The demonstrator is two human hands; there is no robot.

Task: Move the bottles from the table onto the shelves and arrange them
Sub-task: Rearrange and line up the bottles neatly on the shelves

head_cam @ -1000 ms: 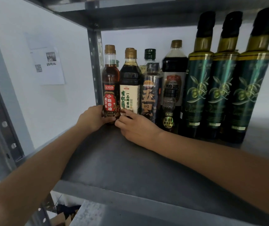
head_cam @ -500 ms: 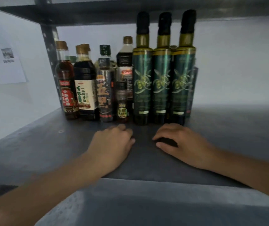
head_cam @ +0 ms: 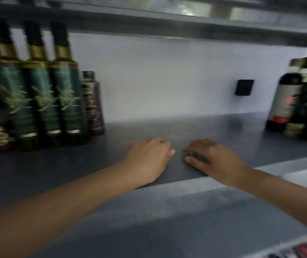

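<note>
Left hand (head_cam: 149, 157) and right hand (head_cam: 216, 161) rest empty, fingers loosely curled; grip olive oil bottles (head_cam: 42, 101), left of fingers, low.

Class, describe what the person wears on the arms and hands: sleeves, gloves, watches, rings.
Nothing worn shows. The left hand and right hand are gloveless. The left forearm and right forearm are uncovered to the frame's edge: no sleeve, watch or bracelet. Blur could hide a small ring.

Matt grey metal shelf (head_cam: 167, 127)
</note>
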